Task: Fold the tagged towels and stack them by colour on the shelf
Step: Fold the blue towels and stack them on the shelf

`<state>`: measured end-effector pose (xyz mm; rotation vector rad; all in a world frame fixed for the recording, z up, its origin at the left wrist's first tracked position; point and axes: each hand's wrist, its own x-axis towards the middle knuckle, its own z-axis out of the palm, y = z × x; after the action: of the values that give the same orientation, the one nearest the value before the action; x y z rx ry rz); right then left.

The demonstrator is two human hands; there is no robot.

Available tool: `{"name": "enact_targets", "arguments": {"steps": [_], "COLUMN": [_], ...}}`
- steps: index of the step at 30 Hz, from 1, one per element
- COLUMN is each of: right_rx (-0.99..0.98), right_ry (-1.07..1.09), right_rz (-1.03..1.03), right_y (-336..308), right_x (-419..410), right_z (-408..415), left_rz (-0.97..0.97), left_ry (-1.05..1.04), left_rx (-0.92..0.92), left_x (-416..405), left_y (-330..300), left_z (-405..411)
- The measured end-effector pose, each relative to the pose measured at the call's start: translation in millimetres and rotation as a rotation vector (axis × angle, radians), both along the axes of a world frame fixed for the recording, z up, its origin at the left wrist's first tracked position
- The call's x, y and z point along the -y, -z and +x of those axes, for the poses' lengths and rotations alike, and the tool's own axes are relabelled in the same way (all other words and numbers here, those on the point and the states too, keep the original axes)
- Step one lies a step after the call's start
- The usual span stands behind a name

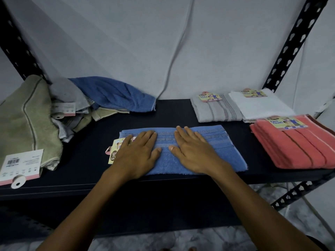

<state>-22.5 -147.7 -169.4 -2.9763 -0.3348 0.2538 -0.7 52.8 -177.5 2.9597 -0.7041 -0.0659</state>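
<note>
Two flat hands, left hand (137,153), right hand (194,151), blue towel (226,151), coral stack (297,149) beside

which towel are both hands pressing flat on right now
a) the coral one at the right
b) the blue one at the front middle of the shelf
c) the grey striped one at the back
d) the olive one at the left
b: the left hand and the right hand both lie with straight fingers on the folded blue towel, while the coral, grey and olive towels lie untouched.
</note>
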Motion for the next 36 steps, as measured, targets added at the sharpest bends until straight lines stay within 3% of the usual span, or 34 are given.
{"name": "enact_targets", "arguments": {"steps": [19,23,26,30,36], "right_rx": [-0.072,0.164,0.261,0.126,-0.02], "right_ry": [0.279,0.405,0.236,0.056,0.087], "right_rz": [-0.019,-0.248,-0.173,-0.06,-0.037], "right_y": [-5.6,-15.5,-21.4,-12.6,-0.6], "right_x": [84.3,60.1,21.2,-12.8,18.5], "right_z": [-30.2,-39.4,-43.8,-31.9,-30.6], "left_rz": [0.067,0.057,0.057,0.071,0.082], "left_ry": [-0.003,-0.031,-0.046,-0.056,-0.041], "left_rx": [-0.003,0.01,0.011,0.007,0.002], "left_x": [-6.1,-5.1,-4.5,-3.8,-6.7], "left_y": [4.1,3.4,2.2,3.1,2.5], "left_z": [4.1,2.3,0.6,2.0,1.9]}}
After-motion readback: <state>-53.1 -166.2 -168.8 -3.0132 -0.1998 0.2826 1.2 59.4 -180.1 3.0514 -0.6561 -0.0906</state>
